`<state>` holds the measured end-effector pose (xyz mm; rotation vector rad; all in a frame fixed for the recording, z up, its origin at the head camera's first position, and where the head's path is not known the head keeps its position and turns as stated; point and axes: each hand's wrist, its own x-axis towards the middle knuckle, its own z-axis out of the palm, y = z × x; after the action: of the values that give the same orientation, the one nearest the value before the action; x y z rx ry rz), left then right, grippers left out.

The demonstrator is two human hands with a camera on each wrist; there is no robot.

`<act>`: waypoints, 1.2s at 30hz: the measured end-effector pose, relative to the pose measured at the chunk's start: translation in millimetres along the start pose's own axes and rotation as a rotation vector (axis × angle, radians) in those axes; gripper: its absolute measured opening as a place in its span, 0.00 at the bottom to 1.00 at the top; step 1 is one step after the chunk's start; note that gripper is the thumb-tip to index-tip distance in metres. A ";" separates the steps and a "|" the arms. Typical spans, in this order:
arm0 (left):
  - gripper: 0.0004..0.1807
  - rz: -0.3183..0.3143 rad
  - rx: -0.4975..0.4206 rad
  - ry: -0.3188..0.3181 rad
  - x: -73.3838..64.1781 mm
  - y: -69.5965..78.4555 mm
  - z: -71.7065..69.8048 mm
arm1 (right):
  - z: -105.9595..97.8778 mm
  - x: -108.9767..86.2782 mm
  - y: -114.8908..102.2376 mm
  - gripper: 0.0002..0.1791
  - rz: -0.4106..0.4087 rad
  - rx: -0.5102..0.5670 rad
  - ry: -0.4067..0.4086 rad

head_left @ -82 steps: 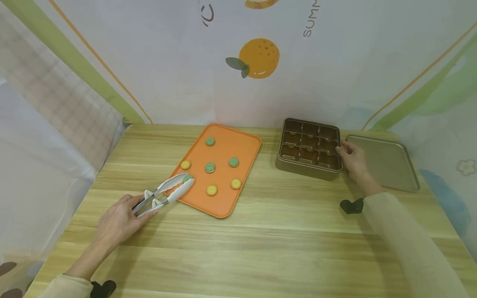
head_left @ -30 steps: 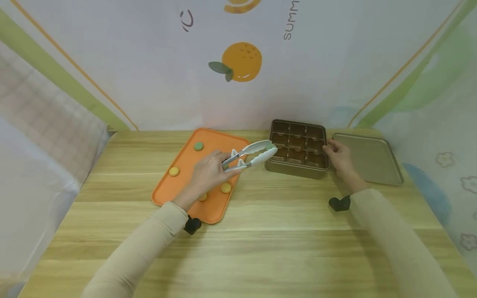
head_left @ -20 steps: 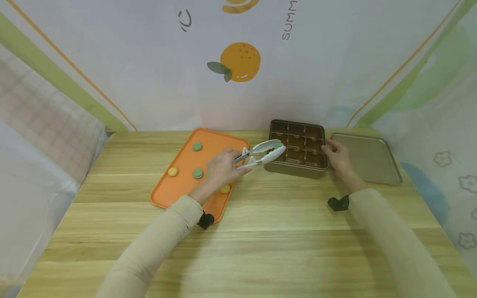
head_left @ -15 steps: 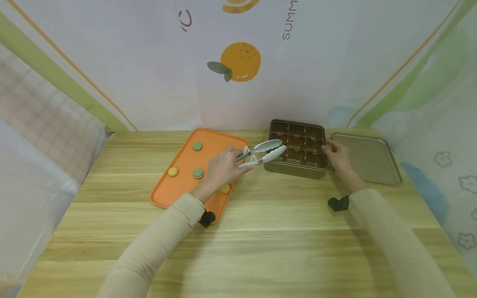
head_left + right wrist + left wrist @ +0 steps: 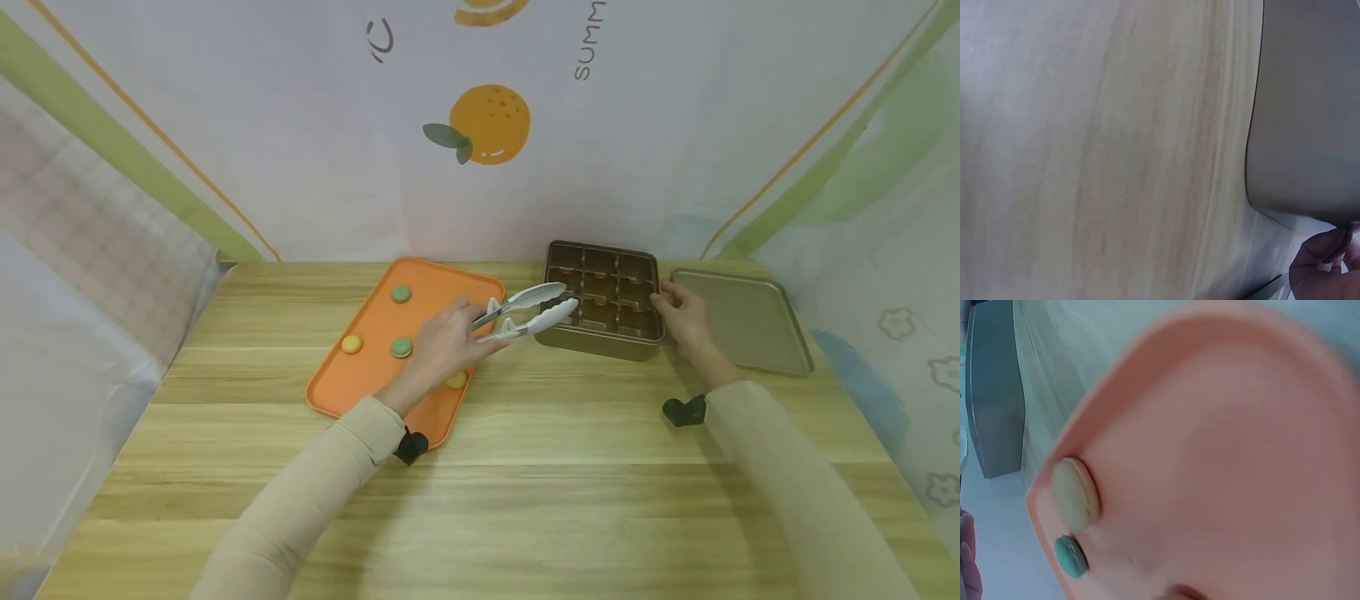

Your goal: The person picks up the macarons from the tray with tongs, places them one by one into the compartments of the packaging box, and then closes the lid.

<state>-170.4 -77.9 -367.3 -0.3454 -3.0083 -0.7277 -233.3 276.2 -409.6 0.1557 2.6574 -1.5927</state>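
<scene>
In the head view my left hand [image 5: 450,337] grips tongs [image 5: 536,308] with white scalloped tips. These tips stand apart over the front-left compartment of a brown divided baking pan [image 5: 600,341]. A bit of pale green shows beside the lower tip. On the pan's right side, my right hand [image 5: 681,321] pinches the rim with thumb and fingers. The orange tray [image 5: 330,392] lies under my left forearm, bearing green macarons [image 5: 401,293] and yellow macarons [image 5: 352,343]; my hand hides part of it. The left wrist view shows a yellow macaron [image 5: 1075,494] by the tray's edge.
A flat metal lid or tray [image 5: 742,321] lies right of the pan, behind my right hand. The wooden table [image 5: 570,500] ends at a white printed curtain [image 5: 337,183] at the back, with more cloth on both sides.
My left hand carried a green macaron in the tongs from the orange tray to the pan. The tips have since spread and the macaron has left them. My right hand stays at the rim.
</scene>
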 end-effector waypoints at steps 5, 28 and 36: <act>0.29 -0.003 -0.073 0.008 -15.9 -11.3 -6.4 | -0.3 1.5 2.0 0.31 -0.003 -0.007 0.014; 0.35 -0.196 0.054 0.115 -128.5 -113.6 -57.6 | -0.3 0.8 -1.8 0.31 -0.006 -0.006 0.016; 0.36 -0.243 0.094 0.123 -142.7 -130.3 -60.8 | 2.0 -1.1 -1.8 0.31 -0.007 0.001 0.036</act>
<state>-61.6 -248.1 -382.7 0.0669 -2.9834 -0.5925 -232.4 273.5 -408.9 0.1769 2.6870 -1.6093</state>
